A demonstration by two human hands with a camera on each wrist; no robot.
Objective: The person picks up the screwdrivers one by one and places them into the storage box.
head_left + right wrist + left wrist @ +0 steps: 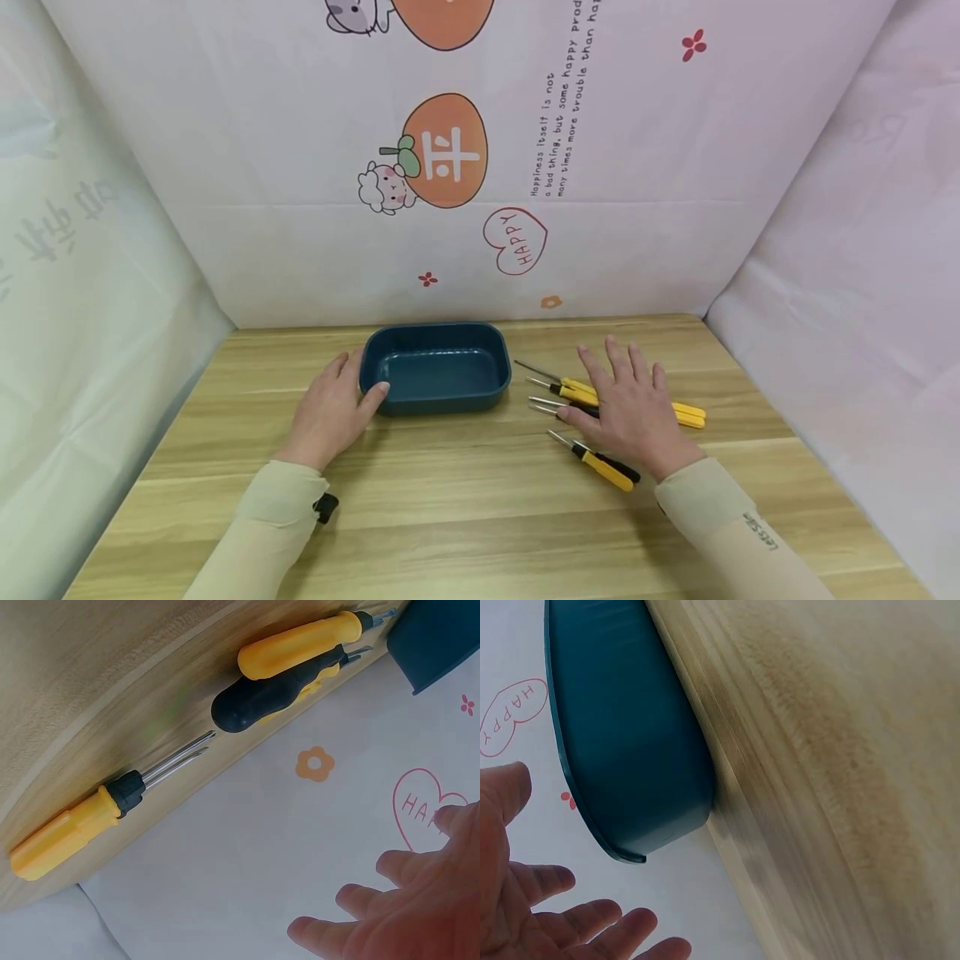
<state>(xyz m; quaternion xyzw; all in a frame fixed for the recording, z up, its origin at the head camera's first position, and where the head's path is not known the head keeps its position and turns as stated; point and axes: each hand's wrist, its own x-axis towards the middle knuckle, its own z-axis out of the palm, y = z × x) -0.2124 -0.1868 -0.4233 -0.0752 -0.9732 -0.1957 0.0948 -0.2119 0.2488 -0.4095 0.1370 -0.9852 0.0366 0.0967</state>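
Left hand (327,417) and right hand (632,412) spread; left's contact with box (442,405) unclear. Screwdrivers (597,466) look stiff, light; grip handles (64,835).

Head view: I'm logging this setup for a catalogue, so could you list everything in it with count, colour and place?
container: 1, dark teal, towards the back of the table
front screwdrivers: 2, one yellow handle, one black, right of the container, nearer the viewer
rear screwdrivers: at least 3, yellow and black handles, behind the front pair; exact count hidden
table: 1, light wood grain, below
back sheet: 1, white with coloured prints, behind the table
side sheets: 2, whitish, left and right
small black item: 1, black, at the left cuff
sleeves: 2, cream, from the bottom edge
left hand: 1, at the container's left end
right hand: 1, over the rear screwdrivers
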